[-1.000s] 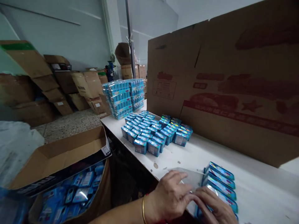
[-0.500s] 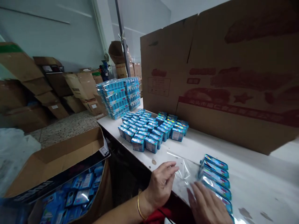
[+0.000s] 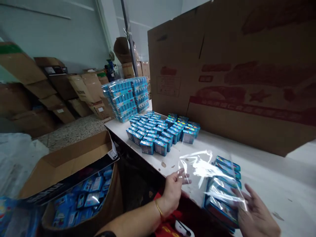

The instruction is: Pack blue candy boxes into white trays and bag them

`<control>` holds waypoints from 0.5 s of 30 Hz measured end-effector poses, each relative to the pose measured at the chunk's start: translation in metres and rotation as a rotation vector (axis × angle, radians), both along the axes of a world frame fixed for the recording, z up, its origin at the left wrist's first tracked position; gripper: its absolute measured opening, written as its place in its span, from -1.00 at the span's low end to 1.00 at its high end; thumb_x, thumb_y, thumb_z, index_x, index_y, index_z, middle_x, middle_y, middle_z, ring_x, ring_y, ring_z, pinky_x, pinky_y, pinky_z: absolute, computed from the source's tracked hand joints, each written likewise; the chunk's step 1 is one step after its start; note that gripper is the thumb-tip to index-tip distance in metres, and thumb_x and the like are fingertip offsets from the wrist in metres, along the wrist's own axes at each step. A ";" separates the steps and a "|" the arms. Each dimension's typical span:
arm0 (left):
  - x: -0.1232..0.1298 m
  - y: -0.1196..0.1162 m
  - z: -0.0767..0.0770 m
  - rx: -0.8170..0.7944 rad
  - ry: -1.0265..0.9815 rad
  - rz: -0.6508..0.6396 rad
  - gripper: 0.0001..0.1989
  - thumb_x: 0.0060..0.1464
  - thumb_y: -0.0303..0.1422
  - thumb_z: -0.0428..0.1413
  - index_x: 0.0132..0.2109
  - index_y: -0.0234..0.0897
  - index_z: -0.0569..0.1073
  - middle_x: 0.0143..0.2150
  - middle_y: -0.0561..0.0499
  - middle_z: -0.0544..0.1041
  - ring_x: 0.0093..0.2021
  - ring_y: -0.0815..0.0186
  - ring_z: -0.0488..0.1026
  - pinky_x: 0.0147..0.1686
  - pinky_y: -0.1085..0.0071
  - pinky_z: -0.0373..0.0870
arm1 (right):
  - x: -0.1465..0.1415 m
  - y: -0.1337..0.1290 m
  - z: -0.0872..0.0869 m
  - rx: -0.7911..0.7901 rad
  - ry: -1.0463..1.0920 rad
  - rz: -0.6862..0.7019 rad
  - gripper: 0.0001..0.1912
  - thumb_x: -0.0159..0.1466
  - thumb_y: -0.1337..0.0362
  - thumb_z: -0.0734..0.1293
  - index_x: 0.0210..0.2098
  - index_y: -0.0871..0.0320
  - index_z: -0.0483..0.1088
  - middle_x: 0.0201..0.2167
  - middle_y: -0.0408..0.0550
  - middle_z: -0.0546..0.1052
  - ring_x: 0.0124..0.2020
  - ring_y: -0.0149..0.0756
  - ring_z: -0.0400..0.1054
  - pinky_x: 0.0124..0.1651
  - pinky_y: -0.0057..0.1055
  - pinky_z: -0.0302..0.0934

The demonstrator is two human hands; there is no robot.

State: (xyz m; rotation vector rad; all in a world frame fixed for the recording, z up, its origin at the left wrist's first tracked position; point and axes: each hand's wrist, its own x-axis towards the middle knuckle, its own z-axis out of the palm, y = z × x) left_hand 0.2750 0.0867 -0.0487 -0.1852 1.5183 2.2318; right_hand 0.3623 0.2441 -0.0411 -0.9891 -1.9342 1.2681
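Note:
A clear plastic bag (image 3: 197,166), shiny with reflections, stretches between my hands above the near edge of the white table. At its left edge, my left hand (image 3: 174,187) has the film between its thumb and fingers. My right hand (image 3: 256,212) grips the opposite edge, with some fingertips showing through the film. A row of small blue boxes (image 3: 227,163) stands beneath and behind the bag, close to my right hand. The bag partly covers the nearer boxes. Farther back on the table is a larger group of the same blue boxes (image 3: 160,146).
Wrapped packs of blue boxes (image 3: 123,98) are stacked at the table's far end. A big cardboard carton (image 3: 222,115) stands along the back. To my left, an open carton (image 3: 66,158) holds many blue packs. More cartons (image 3: 84,87) are piled on the floor beyond.
The bag has been raised and spread out, now reaching over the row of boxes. My right hand has moved right, to the far side of that row; my left hand shifted slightly right.

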 end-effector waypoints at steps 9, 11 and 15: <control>-0.027 0.043 0.044 0.289 0.034 -0.060 -0.77 -0.01 -0.37 0.09 -0.18 -0.38 0.35 -0.30 -0.11 0.48 -0.33 0.37 0.47 -0.43 0.56 0.37 | -0.019 0.035 0.025 -0.615 0.351 0.053 -0.17 -0.27 0.26 0.47 0.02 0.04 0.23 -0.41 -0.14 0.45 -0.75 -0.58 0.04 -0.82 -0.63 -0.11; -0.045 0.064 0.041 0.217 0.062 -0.132 -0.77 0.02 -0.37 0.07 -0.16 -0.38 0.32 -0.42 -0.05 0.47 -0.43 0.42 0.46 -0.40 0.52 0.38 | -0.034 0.057 0.016 -0.657 0.402 0.049 -0.32 -0.24 0.30 0.46 -0.09 0.12 0.30 -0.49 -0.17 0.43 -0.75 -0.61 0.01 -0.82 -0.66 -0.13; -0.072 0.106 0.034 -0.054 0.157 -0.248 -0.74 0.06 -0.24 0.03 -0.20 -0.38 0.32 -0.56 0.06 0.38 -0.58 0.48 0.38 -0.48 0.54 0.36 | -0.057 0.094 0.013 -0.767 0.361 0.070 -0.68 -0.13 0.36 0.43 -0.35 0.23 0.35 -0.50 -0.15 0.44 -0.74 -0.65 0.06 -0.79 -0.71 -0.06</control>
